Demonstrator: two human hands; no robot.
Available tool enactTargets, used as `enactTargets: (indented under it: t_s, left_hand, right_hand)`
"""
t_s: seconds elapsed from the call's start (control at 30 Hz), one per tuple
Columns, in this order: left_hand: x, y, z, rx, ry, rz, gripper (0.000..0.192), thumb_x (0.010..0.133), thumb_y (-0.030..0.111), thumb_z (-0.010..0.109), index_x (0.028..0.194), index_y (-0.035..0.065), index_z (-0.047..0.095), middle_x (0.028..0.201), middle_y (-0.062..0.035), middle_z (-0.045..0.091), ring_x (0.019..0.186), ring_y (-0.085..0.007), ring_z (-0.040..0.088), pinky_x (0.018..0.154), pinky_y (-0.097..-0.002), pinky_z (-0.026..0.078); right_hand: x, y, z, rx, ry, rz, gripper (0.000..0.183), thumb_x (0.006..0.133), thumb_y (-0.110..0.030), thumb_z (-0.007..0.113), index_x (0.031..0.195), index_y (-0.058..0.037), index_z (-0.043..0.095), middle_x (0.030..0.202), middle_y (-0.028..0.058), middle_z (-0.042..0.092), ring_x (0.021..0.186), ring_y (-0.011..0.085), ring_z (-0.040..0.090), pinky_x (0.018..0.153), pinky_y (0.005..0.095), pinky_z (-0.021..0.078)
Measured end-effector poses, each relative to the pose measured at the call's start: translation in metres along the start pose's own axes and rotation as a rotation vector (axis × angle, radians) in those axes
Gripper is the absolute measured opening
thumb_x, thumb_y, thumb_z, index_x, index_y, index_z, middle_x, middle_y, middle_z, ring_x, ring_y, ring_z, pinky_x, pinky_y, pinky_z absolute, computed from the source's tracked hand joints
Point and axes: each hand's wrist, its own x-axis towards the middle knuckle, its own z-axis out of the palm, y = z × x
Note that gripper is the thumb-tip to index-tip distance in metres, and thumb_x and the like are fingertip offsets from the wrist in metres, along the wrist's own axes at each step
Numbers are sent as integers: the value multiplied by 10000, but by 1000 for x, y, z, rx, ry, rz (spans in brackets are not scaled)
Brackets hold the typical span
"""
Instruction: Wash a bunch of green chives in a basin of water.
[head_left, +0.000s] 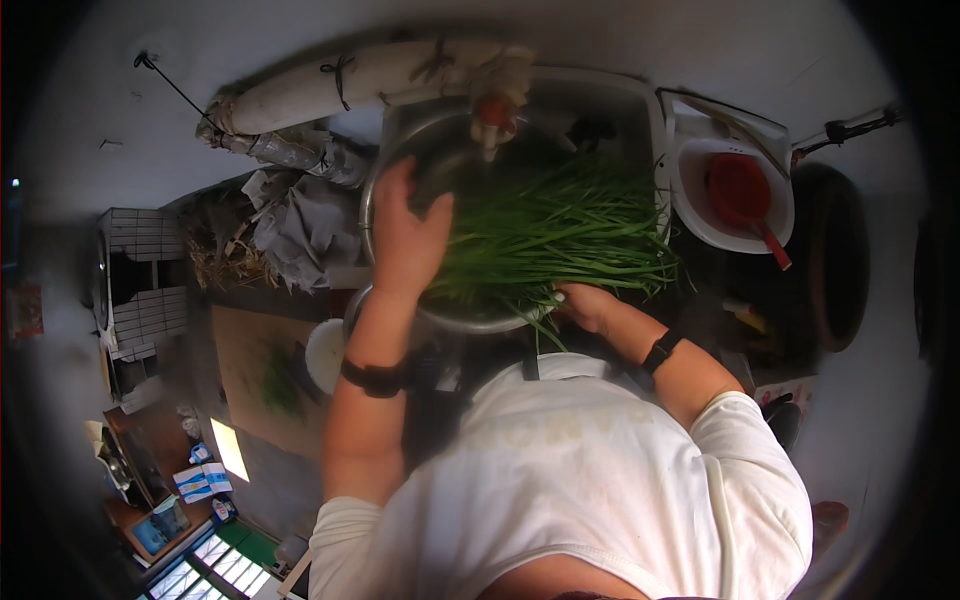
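Note:
A large heap of long green leafy stalks (570, 232) lies in a wide metal basin (480, 327), with its right side spilling over the rim. My left hand (411, 232) is raised over the basin's left side, thumb and fingers spread, with nothing seen between them. Down at the front right rim, my right hand (589, 306) is at the edge of the basin under the stalks; its fingertips are partly hidden, so its grip is unclear. A tap with a red part (493, 112) juts over the back of the basin. The basin stands in a pale-edged sink (660, 142).
A white basin (784, 217) holding a red long-handled scoop (739, 191) is at the right. Wrapped pipes (300, 101) run along the wall. At the left are a grey crumpled sheet (311, 232), a white bowl (324, 356) and a brown board (240, 360) with greens on it.

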Motion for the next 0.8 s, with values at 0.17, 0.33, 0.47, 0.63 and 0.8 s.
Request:
enactTargets:
  t_s: [0.17, 0.33, 0.47, 0.63, 0.8]
  left_hand:
    - [26, 11, 17, 173, -150, 112, 531, 766, 201, 641, 1205, -36, 459, 1193, -223, 477, 1119, -363, 468, 943, -398, 390]
    - [57, 13, 67, 231, -106, 135, 642, 725, 325, 700, 1202, -46, 485, 1178, -227, 509, 1037, -327, 536, 872, -378, 438]
    - [73, 7, 96, 277, -13, 133, 640, 694, 433, 709, 1100, -30, 534, 1130, -231, 523, 1023, -364, 523, 856, -418, 436]
    - [74, 28, 102, 330, -25, 46, 544, 689, 448, 712, 970, 5, 566, 1053, -198, 544, 993, -360, 526, 830, -413, 441]
    - [78, 25, 102, 394, 2, 37, 482, 679, 452, 715, 900, 39, 605, 968, -164, 556, 938, -332, 536, 782, -399, 446]
  right_hand:
    - [-11, -11, 15, 25, -69, -33, 207, 876, -187, 477, 1001, -52, 572, 978, 73, 592, 921, 210, 540, 863, 360, 413]
    - [-4, -7, 10, -36, -71, -83, 191, 880, -186, 474, 972, -57, 581, 932, 66, 595, 872, 203, 555, 836, 362, 438]
    - [11, 4, 6, -71, -79, -94, 185, 874, -188, 483, 955, -58, 586, 919, 64, 595, 859, 197, 559, 818, 367, 448]
    - [2, -1, 10, -52, -91, -67, 181, 873, -192, 485, 938, -61, 590, 890, 61, 597, 837, 198, 568, 797, 356, 456]
    - [9, 3, 6, -46, -112, -71, 197, 874, -192, 485, 963, -61, 603, 912, 65, 612, 842, 193, 575, 785, 346, 456]
